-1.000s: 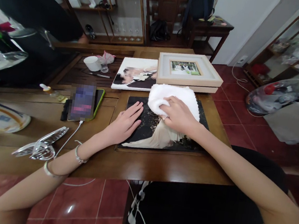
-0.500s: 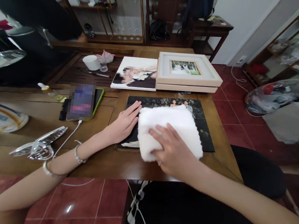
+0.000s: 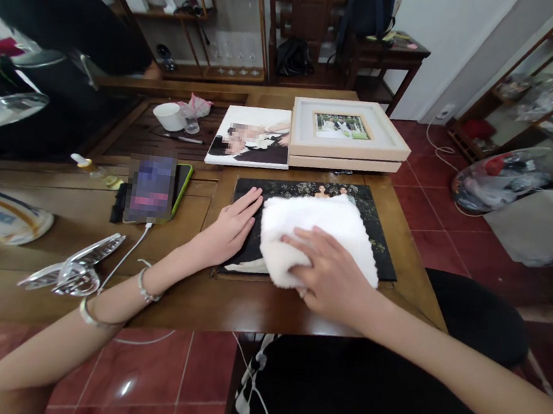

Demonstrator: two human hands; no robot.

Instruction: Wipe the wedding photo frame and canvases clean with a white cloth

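A dark photo panel (image 3: 379,250) with two small figures near its top lies flat on the wooden table. Over its middle and front part is a fluffy white cloth (image 3: 319,213), folded thick. My right hand (image 3: 333,274) presses on the cloth, its fingers curled into the near left part. Flat along the panel's left edge rests my left hand (image 3: 229,231), fingers stretched out and holding nothing. The cloth and my right hand hide much of the panel's picture.
Behind the panel lie a white-edged photo block (image 3: 226,123) and stacked pale wooden frames (image 3: 302,126). To the left are a phone (image 3: 182,189) on a cable, a clear shiny stand (image 3: 79,273) and a dropper bottle (image 3: 85,165). A black stool (image 3: 479,319) stands right of the table.
My right hand and the cloth have shifted slightly right and away from me across the panel. My left hand has stayed in place.
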